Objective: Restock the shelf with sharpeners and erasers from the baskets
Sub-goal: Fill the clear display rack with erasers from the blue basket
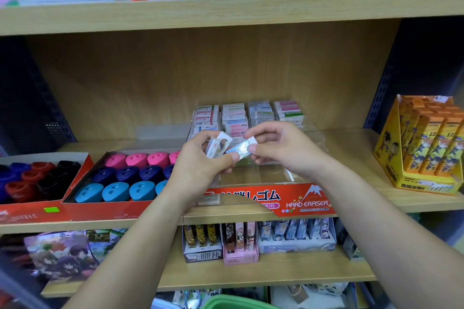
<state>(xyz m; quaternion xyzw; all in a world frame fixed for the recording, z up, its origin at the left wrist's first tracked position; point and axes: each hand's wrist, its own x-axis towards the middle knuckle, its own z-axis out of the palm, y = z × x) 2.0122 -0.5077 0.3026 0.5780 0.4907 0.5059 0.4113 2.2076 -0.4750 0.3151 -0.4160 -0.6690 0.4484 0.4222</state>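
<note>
Left hand: fingers curled round small stack of erasers, thumb touching near end of one wrapped eraser. Right hand: thumb and forefinger pinch that eraser's far end. Clear tray just under both hands. Shelved rows just beyond fingertips. Sharpeners left of left hand. Green basket below forearms.

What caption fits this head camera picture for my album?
The left hand and right hand hold small erasers over the clear display box, beside sharpeners.
</note>
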